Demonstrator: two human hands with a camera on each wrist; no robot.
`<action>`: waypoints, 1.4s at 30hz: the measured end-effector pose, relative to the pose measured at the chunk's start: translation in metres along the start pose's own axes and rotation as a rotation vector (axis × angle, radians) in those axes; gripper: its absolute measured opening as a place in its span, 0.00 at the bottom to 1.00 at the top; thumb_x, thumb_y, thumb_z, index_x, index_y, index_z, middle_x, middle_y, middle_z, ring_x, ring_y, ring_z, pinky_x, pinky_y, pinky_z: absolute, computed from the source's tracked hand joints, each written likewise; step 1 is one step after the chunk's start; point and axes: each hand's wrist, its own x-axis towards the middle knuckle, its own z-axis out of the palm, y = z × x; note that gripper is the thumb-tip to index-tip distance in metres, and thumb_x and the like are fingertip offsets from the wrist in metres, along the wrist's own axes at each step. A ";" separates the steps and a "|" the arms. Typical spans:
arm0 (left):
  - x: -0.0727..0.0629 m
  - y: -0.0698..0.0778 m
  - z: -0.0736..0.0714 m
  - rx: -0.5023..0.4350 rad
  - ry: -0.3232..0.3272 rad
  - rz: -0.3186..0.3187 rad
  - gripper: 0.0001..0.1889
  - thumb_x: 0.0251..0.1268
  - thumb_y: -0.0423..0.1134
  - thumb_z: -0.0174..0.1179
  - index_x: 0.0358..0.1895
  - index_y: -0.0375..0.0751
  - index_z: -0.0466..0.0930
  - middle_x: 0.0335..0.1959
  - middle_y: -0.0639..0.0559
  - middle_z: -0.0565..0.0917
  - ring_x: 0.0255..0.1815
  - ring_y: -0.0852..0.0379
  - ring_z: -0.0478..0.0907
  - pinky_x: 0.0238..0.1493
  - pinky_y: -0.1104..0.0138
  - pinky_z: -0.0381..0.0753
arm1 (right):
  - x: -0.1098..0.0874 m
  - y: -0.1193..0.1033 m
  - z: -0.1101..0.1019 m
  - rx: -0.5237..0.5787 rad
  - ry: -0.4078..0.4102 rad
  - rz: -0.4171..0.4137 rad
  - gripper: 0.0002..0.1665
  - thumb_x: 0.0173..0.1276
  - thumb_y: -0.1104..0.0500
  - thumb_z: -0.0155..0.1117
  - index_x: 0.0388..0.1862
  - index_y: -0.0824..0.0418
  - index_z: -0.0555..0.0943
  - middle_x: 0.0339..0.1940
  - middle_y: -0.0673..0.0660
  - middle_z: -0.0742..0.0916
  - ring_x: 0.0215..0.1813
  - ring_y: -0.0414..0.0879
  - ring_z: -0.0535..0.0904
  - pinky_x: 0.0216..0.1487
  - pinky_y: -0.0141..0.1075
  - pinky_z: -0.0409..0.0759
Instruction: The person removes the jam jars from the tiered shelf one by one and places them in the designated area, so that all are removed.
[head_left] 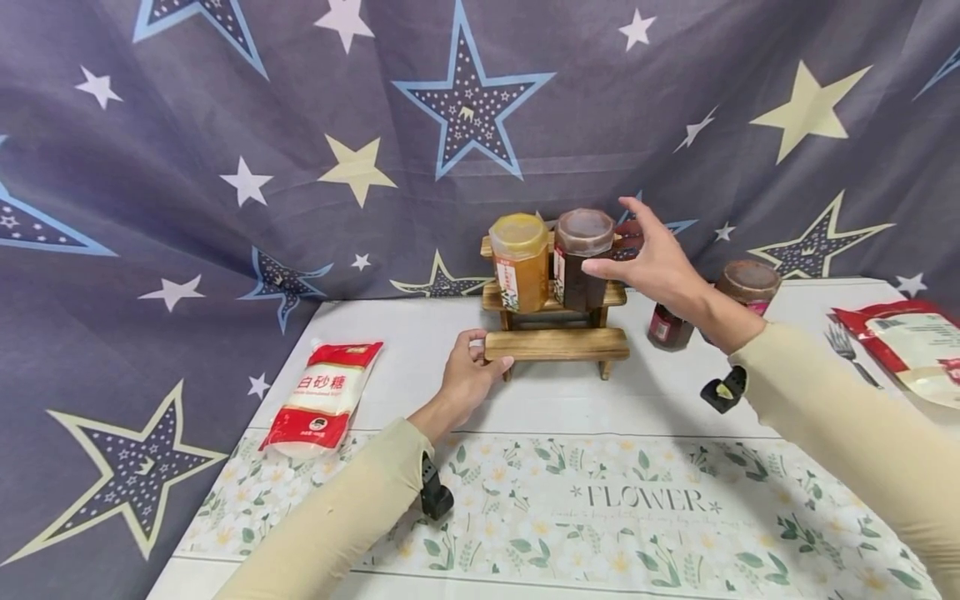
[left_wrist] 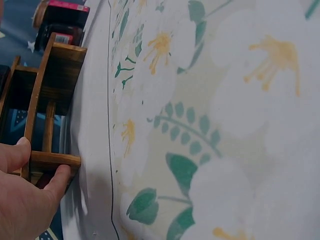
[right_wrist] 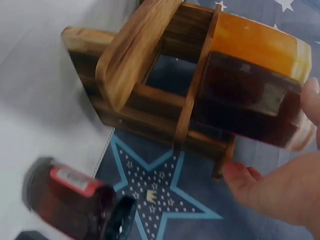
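A small stepped wooden rack (head_left: 557,344) stands on the white table. On its middle step are an amber jar (head_left: 531,279) with a yellow lid and, to its right, a dark brown jar (head_left: 582,292). My left hand (head_left: 467,375) pinches the left end of the rack's lowest step, as the left wrist view also shows. At the dark jar's right side is my right hand (head_left: 663,262), fingers spread, thumb near the jar's front. In the right wrist view its fingers look apart from the dark jar (right_wrist: 245,97); whether any touches is hard to tell.
Right of the rack stand a small dark jar (head_left: 670,329) and a brown-lidded jar (head_left: 750,283), partly behind my right arm. Farther right lie a fork (head_left: 847,346) and a red-and-white bag (head_left: 918,346). A sugar bag (head_left: 324,396) lies left. A star-patterned cloth (head_left: 300,125) hangs behind.
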 end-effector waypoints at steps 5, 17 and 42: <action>0.000 0.000 0.000 -0.002 -0.006 -0.005 0.32 0.64 0.34 0.63 0.68 0.40 0.59 0.53 0.41 0.79 0.49 0.50 0.79 0.45 0.62 0.80 | 0.004 -0.001 0.014 -0.024 0.017 -0.033 0.60 0.55 0.47 0.76 0.78 0.56 0.49 0.64 0.64 0.72 0.62 0.57 0.69 0.57 0.53 0.71; 0.000 0.001 -0.001 -0.005 -0.004 0.001 0.32 0.64 0.33 0.64 0.68 0.40 0.59 0.53 0.40 0.79 0.50 0.49 0.79 0.45 0.62 0.80 | 0.005 -0.002 0.026 -0.001 0.084 -0.082 0.50 0.56 0.51 0.76 0.72 0.57 0.60 0.62 0.61 0.73 0.59 0.54 0.70 0.56 0.49 0.70; 0.000 0.001 0.000 0.017 0.002 -0.005 0.33 0.63 0.33 0.64 0.69 0.39 0.58 0.51 0.41 0.80 0.47 0.50 0.80 0.43 0.63 0.80 | -0.014 0.005 0.005 0.003 0.156 -0.092 0.40 0.51 0.45 0.78 0.63 0.45 0.72 0.50 0.49 0.81 0.47 0.42 0.74 0.48 0.37 0.71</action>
